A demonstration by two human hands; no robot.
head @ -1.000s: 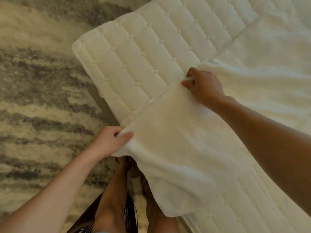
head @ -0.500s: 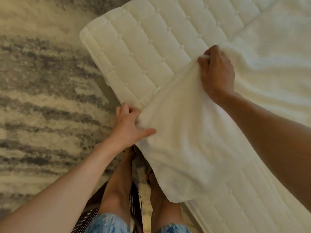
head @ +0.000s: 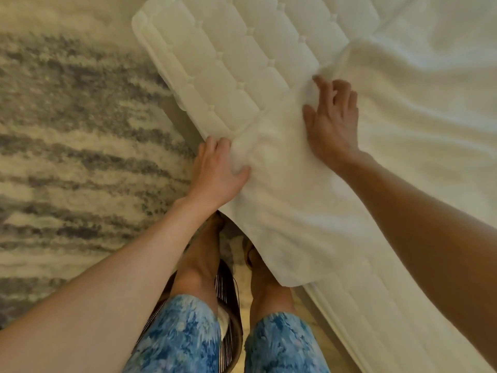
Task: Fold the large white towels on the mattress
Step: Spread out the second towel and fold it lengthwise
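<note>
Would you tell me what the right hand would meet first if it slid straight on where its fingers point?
Probably the bunched edge of the large white towel under the right hand, then the quilted white mattress; depth unclear.

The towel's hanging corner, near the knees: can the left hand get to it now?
Probably yes. The corner of the towel hangs free over the edge of the mattress, nothing in front of it. The left hand grips the same towel nearby, on that side; it would have to let go first.
</note>
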